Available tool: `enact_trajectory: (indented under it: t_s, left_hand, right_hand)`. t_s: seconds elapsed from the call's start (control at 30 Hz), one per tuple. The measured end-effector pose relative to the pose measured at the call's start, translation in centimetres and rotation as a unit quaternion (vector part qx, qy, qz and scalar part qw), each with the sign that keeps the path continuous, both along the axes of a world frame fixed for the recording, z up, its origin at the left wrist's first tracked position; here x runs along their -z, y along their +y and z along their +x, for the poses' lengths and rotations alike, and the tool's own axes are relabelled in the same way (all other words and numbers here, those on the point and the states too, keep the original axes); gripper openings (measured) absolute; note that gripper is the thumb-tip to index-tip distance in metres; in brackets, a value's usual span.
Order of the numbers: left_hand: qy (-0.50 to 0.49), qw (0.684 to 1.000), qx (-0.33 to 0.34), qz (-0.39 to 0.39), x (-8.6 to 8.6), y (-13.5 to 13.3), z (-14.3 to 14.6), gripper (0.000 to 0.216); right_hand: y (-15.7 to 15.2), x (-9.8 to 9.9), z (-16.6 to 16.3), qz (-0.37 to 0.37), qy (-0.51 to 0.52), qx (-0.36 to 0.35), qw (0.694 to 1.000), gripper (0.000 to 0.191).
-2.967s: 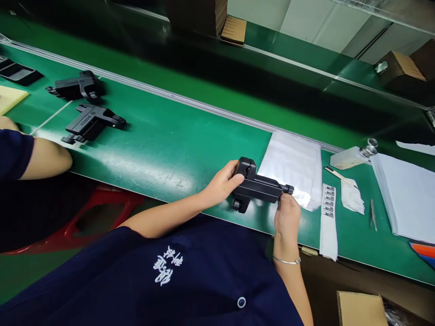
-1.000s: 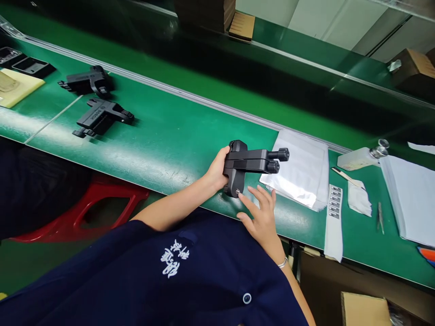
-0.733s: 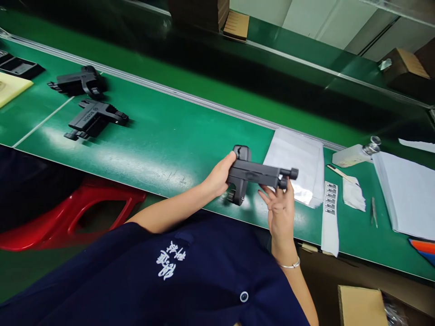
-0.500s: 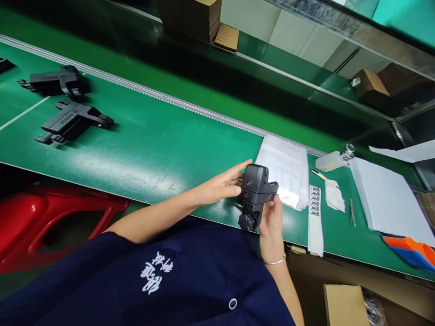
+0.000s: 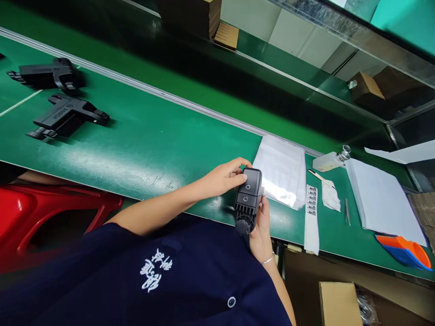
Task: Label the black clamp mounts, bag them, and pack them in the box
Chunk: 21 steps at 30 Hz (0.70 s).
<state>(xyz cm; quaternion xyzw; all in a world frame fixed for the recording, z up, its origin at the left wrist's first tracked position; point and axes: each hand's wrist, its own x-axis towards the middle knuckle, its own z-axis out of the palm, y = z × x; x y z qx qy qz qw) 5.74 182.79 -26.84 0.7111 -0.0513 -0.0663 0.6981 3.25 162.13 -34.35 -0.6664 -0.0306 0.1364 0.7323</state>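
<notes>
I hold a black plastic clamp mount (image 5: 249, 192) with a round knob at its lower end, just over the front edge of the green bench. My left hand (image 5: 226, 177) grips its upper part, the thumb pressed on the near face and the fingers bent over the top. From behind and below, my right hand (image 5: 261, 231) is closed around the right side, its fingers partly hidden by the mount. Two similar black mounts lie at the left of the bench: one with BOSCH lettering (image 5: 66, 113), another behind it (image 5: 47, 74).
Clear plastic bags (image 5: 282, 167) lie behind my hands. Rightward are a label strip (image 5: 311, 222), a pump bottle (image 5: 331, 160), a white cloth (image 5: 330, 195), tweezers (image 5: 347, 213) and a paper stack (image 5: 384, 199). A red chair (image 5: 16, 217) stands left, near another person's arm (image 5: 44, 177).
The clamp mount has turned so its narrow screwed face points toward me. My right hand has shifted slightly left with it, and my left fingers now bend over its top.
</notes>
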Motion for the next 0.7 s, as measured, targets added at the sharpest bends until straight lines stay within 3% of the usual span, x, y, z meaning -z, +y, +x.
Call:
enact_trajectory:
  t_s: [0.1, 0.23, 0.37, 0.47, 0.57, 0.63, 0.7]
  left_hand:
    - [-0.019, 1.0, 0.01, 0.005, 0.0, 0.4, -0.3, 0.037]
    - [-0.069, 0.994, 0.088, 0.012, 0.6, 1.6, -1.5, 0.084]
    - [-0.072, 0.991, 0.108, 0.003, 1.6, 2.6, -2.7, 0.09]
    - [-0.043, 0.992, 0.103, -0.064, 2.0, 2.7, -3.0, 0.09]
    - [0.025, 0.978, 0.076, -0.195, 2.6, 2.4, -2.9, 0.098]
    - [0.099, 0.954, 0.052, -0.277, 3.3, 2.0, -2.8, 0.094]
    - [0.181, 0.928, 0.033, -0.323, 4.3, 1.5, -2.8, 0.074]
  right_hand:
    - [0.8, 0.2, 1.3, 0.034, 0.028, 0.002, 0.999, 0.046]
    - [0.4, -0.3, 1.8, 0.133, 0.02, 0.071, 0.988, 0.035]
    - [-0.5, -1.0, 1.1, 0.149, -0.054, 0.103, 0.982, 0.053]
    - [-0.8, -1.7, 1.0, 0.126, -0.068, 0.094, 0.985, 0.061]
    - [-1.2, -2.5, 1.4, 0.1, -0.058, 0.053, 0.992, 0.071]
    - [-1.4, -3.1, 1.7, 0.068, -0.052, 0.041, 0.995, 0.061]
    - [-1.4, -3.5, 2.0, 0.029, -0.048, 0.048, 0.997, 0.046]
